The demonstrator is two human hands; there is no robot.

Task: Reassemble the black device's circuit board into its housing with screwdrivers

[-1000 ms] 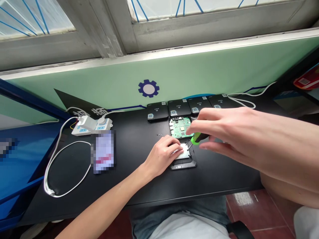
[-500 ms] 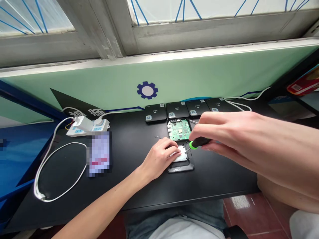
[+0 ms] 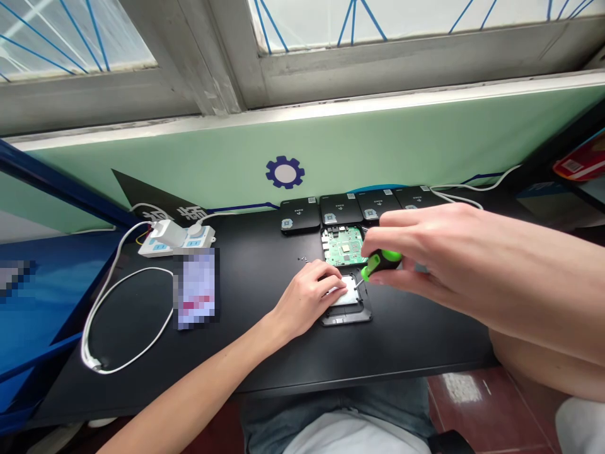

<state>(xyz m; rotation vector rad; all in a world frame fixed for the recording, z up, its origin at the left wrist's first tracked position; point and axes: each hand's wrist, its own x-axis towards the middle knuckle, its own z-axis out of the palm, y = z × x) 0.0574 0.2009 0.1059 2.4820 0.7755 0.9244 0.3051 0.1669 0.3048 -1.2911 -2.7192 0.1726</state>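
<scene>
My right hand point(image 3: 394, 249) is wrapped round a screwdriver point(image 3: 384, 261) with a green and black handle. Its thin shaft slants down to the left, the tip at the right side of a white metal plate point(image 3: 350, 291). That plate sits in a black plastic cover point(image 3: 347, 318) lying on the desk. My left hand point(image 3: 314, 290) grips the cover's left side, its fingers bent over onto the plate; the thumb is hidden. Just behind the cover, a green circuit board point(image 3: 341, 246) rests in a black case, its right part behind my right hand.
Several closed black boxes point(image 3: 300, 215) stand in a row along the green wall panel point(image 3: 212, 145). Small screws point(image 3: 303, 259) lie left of the circuit board. A power strip point(image 3: 177, 241), a looped white cable point(image 3: 137, 367) and a blurred packet point(image 3: 197, 290) occupy the desk's left.
The view has shifted slightly, so the desk appears further right. The screwdriver handle has turned in my right hand, showing more green. My left hand stays on the cover.
</scene>
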